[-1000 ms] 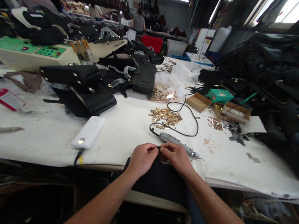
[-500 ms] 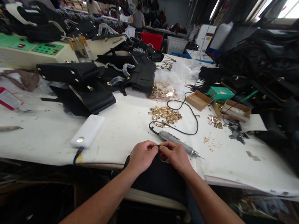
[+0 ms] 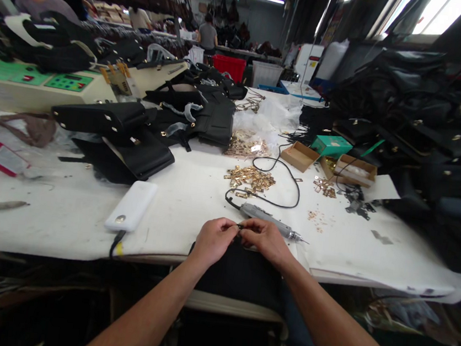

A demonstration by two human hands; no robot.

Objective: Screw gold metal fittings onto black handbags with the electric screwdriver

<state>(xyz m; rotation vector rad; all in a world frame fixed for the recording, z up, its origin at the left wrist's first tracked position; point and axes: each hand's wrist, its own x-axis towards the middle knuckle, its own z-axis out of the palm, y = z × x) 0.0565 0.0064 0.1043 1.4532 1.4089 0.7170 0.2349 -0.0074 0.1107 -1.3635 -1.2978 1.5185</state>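
Left hand (image 3: 214, 242) and right hand (image 3: 267, 243) meet fingertip to fingertip just on the near side of the slim grey pen-shaped electric screwdriver (image 3: 269, 221). Both are pinched tight on one small dark piece (image 3: 240, 227), too small to make out further. It sits at the top edge of a black soft leather panel (image 3: 243, 277) that hangs below the screwdriver, over the table edge toward the lap. The piece looks light and hard, easily dropped from a slack grip, so a firm thumb-and-forefinger pinch at each end suits it. The panel looks limp and would likely fold if lifted by a corner, so its upper edge is the better hold. Well left of the screwdriver lies a flat white power bank (image 3: 133, 206) with a cable plugged in. Just beyond the screwdriver, beside the loop of its thin black cord (image 3: 293, 186), lies a loose heap of small gold metal fittings (image 3: 250, 178). Farther beyond, a crumpled clear plastic bag (image 3: 261, 122) holds more gold fittings. Beyond and right of the screwdriver stand an open brown cardboard box (image 3: 299, 156), its contents not readable, a second open cardboard box (image 3: 356, 169) with something pale inside, and a closed green box (image 3: 331, 145). Far beyond the screwdriver stand a red plastic crate (image 3: 232, 66) and a white plastic bin (image 3: 266, 74), their insides hidden.
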